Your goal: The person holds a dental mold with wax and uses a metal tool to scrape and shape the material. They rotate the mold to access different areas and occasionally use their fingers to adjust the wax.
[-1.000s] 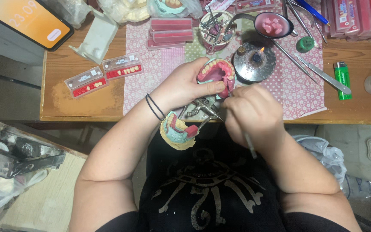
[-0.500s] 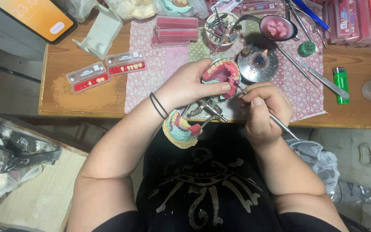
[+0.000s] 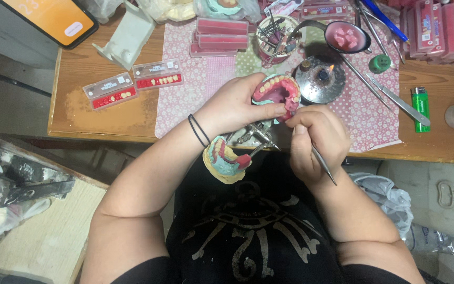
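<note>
Two hands are occupied: the left hand [image 3: 237, 108] is clamped around a pink denture [image 3: 277, 89]. A thin metal instrument [image 3: 321, 163] is pinched by the right hand [image 3: 316, 139], its tip touching the denture's right edge, just left of that hand.

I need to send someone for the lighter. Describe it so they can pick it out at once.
Start at the wooden table and go to its right end, past the patterned pink cloth. The lighter lies on bare wood beside a metal tool. It is small, upright, and the only bright green plastic stick there.

Burner [image 3: 321, 79], tool cup [image 3: 275, 31] crowd far side; tabletop [image 3: 95, 118] left free.
</note>
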